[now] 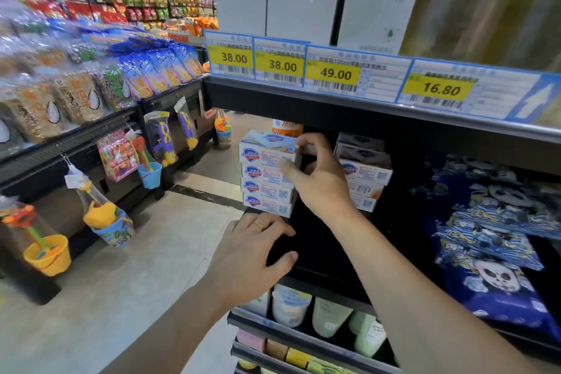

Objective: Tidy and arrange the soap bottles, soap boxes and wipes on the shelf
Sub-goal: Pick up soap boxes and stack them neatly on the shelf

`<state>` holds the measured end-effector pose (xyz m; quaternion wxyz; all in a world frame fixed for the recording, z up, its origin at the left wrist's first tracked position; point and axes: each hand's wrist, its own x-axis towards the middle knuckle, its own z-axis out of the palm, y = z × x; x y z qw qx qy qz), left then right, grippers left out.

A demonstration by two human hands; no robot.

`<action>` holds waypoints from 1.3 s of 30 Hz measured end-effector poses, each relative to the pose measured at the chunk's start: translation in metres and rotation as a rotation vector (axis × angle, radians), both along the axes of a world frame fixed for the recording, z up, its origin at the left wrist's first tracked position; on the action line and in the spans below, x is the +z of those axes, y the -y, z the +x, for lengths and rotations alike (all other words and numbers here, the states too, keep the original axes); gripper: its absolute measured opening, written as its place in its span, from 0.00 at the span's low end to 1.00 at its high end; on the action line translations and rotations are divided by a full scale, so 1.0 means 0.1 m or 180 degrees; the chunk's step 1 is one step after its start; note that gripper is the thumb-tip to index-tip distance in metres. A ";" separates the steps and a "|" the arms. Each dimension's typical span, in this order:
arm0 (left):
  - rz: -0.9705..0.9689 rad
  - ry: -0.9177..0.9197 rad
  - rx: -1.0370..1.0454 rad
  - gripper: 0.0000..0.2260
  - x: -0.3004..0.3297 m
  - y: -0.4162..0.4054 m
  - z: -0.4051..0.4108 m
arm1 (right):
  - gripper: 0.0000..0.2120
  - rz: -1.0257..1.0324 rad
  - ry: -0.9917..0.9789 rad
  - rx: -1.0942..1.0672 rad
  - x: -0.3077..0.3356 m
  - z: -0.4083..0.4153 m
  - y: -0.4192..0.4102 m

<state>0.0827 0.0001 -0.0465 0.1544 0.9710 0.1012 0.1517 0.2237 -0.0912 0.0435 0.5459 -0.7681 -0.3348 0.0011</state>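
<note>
White soap boxes [268,174] (blue shields), navy panda-print wipes [491,264].

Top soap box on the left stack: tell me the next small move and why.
Probably nudge the top soap box square with the left stack: the right hand pinches its right end and it looks slightly askew. The left hand rests on the shelf edge.

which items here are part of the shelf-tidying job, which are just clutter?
Job:
- left stack of soap boxes, right hand pinching its top box
- second stack of soap boxes
- panda-print wipes packs
- left hand on the shelf edge

Not job:
- toy buckets
- snack bags
- price tags
</note>
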 end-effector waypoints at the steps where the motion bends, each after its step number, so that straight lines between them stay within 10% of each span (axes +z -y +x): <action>1: 0.0003 0.0009 -0.0003 0.23 -0.01 0.00 0.00 | 0.16 -0.0003 -0.0003 -0.0015 0.00 0.00 0.00; 15: 0.0065 0.0112 0.0071 0.22 -0.04 0.01 0.03 | 0.16 -0.0121 0.1066 -0.0710 -0.09 0.12 0.42; 23: 0.0072 0.0034 0.0110 0.25 0.02 0.10 0.21 | 0.31 -0.2033 0.1036 -0.1753 0.01 0.63 0.88; 39: -0.0076 -0.0034 0.0160 0.23 0.05 0.12 0.22 | 0.29 -0.1175 0.0506 -0.1225 -0.14 0.85 0.96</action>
